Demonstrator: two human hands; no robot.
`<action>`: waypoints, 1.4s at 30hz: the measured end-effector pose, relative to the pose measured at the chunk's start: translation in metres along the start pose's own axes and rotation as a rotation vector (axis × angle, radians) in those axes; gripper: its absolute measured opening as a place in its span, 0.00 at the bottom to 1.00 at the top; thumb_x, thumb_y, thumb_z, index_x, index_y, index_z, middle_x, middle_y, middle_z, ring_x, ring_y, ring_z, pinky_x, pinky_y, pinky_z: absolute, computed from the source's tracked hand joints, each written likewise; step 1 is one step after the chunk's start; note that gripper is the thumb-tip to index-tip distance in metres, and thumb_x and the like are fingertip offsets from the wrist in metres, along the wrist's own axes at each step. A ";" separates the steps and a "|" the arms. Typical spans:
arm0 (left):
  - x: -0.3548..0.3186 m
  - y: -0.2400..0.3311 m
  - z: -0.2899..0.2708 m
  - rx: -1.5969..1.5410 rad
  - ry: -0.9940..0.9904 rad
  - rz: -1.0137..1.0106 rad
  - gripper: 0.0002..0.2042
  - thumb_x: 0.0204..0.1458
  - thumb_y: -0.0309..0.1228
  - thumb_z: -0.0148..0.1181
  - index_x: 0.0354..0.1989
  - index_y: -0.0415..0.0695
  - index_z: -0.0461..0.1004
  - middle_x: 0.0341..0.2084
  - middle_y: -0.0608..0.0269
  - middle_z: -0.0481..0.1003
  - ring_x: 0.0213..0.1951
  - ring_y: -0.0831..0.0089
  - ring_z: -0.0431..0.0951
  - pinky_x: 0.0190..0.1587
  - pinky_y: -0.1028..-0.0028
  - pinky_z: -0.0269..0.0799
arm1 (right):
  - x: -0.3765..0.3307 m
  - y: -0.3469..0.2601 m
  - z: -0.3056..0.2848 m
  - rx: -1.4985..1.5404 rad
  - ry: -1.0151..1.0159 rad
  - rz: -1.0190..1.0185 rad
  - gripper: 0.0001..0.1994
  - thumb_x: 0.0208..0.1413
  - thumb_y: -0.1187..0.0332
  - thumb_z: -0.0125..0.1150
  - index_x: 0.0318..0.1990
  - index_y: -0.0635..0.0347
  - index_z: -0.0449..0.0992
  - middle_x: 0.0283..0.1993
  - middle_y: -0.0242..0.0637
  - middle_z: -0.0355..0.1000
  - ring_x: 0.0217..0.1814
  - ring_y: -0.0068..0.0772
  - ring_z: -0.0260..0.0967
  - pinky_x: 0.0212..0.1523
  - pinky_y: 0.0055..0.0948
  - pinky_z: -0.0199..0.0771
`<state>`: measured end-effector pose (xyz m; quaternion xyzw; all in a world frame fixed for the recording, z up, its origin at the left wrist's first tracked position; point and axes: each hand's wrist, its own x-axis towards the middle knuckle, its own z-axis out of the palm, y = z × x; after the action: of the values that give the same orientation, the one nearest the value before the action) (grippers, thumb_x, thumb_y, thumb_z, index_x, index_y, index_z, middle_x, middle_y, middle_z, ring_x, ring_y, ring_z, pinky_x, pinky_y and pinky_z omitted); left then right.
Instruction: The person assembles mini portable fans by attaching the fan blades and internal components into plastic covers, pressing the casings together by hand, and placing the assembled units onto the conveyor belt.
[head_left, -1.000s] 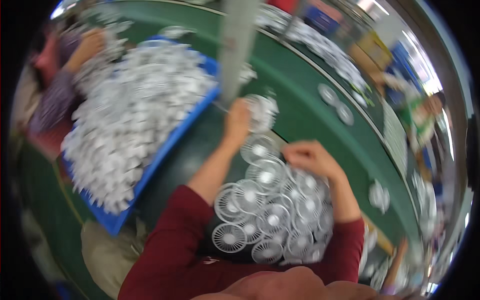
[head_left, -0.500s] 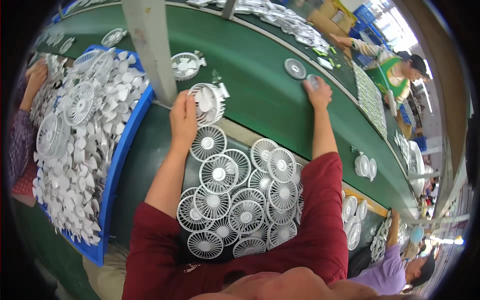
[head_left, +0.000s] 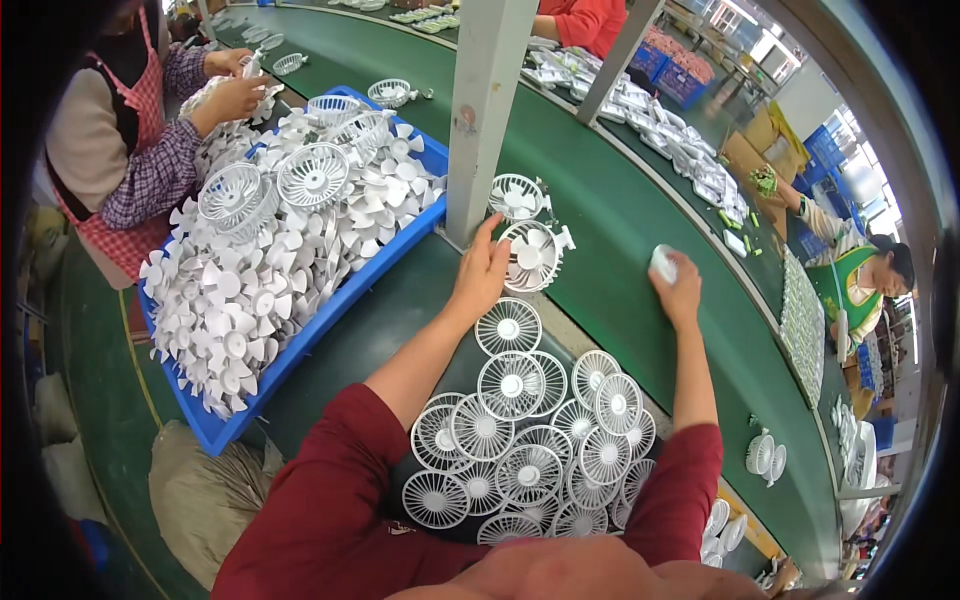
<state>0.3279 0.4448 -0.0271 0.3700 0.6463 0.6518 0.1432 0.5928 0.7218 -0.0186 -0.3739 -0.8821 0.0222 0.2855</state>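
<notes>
With its fingers at the left rim, my left hand (head_left: 483, 268) holds a white fan housing (head_left: 531, 256) that has white blades inside and a bracket on its side. It is at the near edge of the green belt. Just behind it another fan housing (head_left: 517, 197) with blades sits on the belt. Over the belt to the right, my right hand (head_left: 680, 288) is closed on a small pale, rounded piece (head_left: 663, 263); its exact kind is blurred. White round fan grilles (head_left: 511, 385) lie overlapping in a pile between my forearms.
A blue bin (head_left: 300, 350) heaped with white fan blades (head_left: 235, 300) and a few housings stands at left. Beside it a metal post (head_left: 487, 120) rises. A co-worker (head_left: 130, 130) works at far left, another (head_left: 865, 275) across the belt (head_left: 620, 220). More housings (head_left: 766, 455) sit at right.
The view has swung left, showing more of the bin and the co-worker there. My right hand has drawn nearer with the pale piece; my left hand stays at the fan housing.
</notes>
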 end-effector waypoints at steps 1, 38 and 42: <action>0.002 -0.003 -0.007 -0.012 0.015 -0.032 0.22 0.61 0.31 0.49 0.63 0.39 0.59 0.25 0.57 0.73 0.29 0.68 0.74 0.38 0.68 0.69 | -0.014 -0.028 -0.009 0.084 -0.079 -0.006 0.25 0.44 0.59 0.72 0.49 0.59 0.73 0.51 0.45 0.72 0.55 0.49 0.66 0.58 0.42 0.65; -0.073 0.096 -0.038 -1.000 -0.450 -0.476 0.22 0.56 0.26 0.55 0.60 0.40 0.61 0.48 0.59 0.71 0.49 0.72 0.76 0.48 0.71 0.77 | -0.108 -0.249 -0.144 1.295 -0.212 0.264 0.14 0.56 0.78 0.55 0.51 0.70 0.73 0.41 0.35 0.75 0.40 0.23 0.71 0.43 0.22 0.71; -0.068 0.095 -0.014 -1.308 -0.611 -0.432 0.17 0.64 0.41 0.51 0.52 0.42 0.67 0.43 0.65 0.75 0.43 0.75 0.78 0.45 0.69 0.78 | -0.095 -0.260 -0.124 0.888 0.009 -0.027 0.19 0.57 0.79 0.52 0.58 0.69 0.68 0.54 0.42 0.69 0.52 0.31 0.69 0.51 0.27 0.70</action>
<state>0.3927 0.3773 0.0443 0.2391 0.1171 0.7284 0.6313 0.5417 0.4490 0.1046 -0.2035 -0.7905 0.3936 0.4227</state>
